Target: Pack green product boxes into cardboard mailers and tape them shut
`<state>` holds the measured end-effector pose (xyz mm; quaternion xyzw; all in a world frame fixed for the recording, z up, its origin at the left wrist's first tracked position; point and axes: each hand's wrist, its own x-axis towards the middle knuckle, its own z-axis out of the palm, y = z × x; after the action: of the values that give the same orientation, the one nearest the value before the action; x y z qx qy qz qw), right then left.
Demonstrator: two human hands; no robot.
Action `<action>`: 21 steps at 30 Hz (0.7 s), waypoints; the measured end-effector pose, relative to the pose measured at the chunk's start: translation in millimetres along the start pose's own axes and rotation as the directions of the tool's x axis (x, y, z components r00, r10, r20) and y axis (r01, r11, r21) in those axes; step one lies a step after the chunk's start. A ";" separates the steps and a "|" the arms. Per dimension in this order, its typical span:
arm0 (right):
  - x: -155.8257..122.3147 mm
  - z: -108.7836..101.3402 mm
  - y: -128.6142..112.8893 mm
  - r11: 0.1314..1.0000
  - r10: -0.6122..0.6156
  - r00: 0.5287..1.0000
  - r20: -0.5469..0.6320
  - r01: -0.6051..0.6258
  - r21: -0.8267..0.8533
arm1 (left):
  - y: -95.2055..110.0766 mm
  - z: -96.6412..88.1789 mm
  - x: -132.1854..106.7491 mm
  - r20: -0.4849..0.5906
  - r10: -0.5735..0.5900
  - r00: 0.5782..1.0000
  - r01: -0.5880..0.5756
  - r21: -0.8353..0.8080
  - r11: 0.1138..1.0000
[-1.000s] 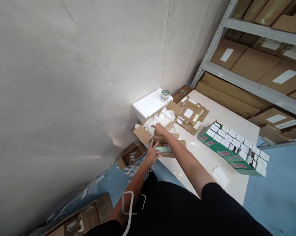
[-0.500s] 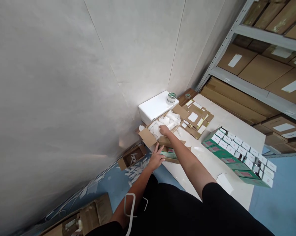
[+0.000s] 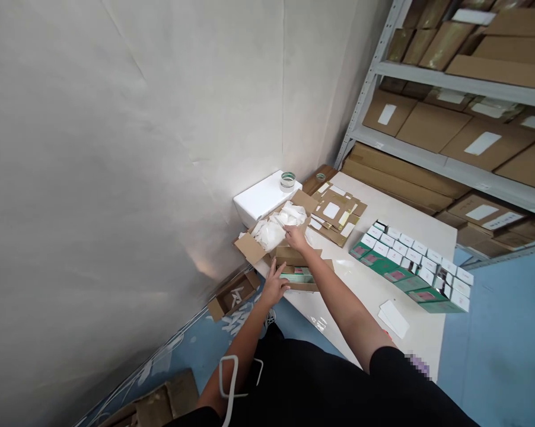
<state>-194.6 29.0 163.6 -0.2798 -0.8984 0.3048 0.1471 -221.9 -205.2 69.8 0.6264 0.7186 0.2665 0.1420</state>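
Observation:
My right hand reaches over to an open cardboard box filled with white packing material. Its fingers are closed on the near edge of that material, and the fingertips are partly hidden. Nearer to me on the table is a smaller open cardboard box. Green and white product boxes lie inside it. My left hand rests at this box's left end with its fingers spread over the edge.
Rows of green and white boxes stand on the white table, with flattened cardboard behind. A tape roll sits on a white case. Another open carton is below on the left. Shelves of cartons stand at right.
The view has turned a little to the right, so everything appears shifted left. The white packing material bulges more at the box's left side. My left hand stays at the near box.

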 end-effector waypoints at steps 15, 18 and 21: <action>-255.2 -95.5 96.4 0.923 0.381 0.732 -0.565 -0.331 0.194 | 110.2 73.5 58.6 0.118 0.229 0.966 -0.222 -0.068 0.973; -290.5 -96.2 110.9 0.907 0.386 0.675 -0.629 -0.401 0.126 | 126.1 95.0 68.7 0.153 0.279 0.948 -0.264 -0.115 0.958; -312.8 -90.0 122.9 0.881 0.416 0.668 -0.617 -0.465 0.090 | 135.0 111.3 81.3 0.190 0.348 0.918 -0.318 -0.172 0.932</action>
<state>145.6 -33.7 126.2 -0.5777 -0.7154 0.1880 0.3451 -64.9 -93.2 65.0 0.7539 0.5612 0.2654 0.2150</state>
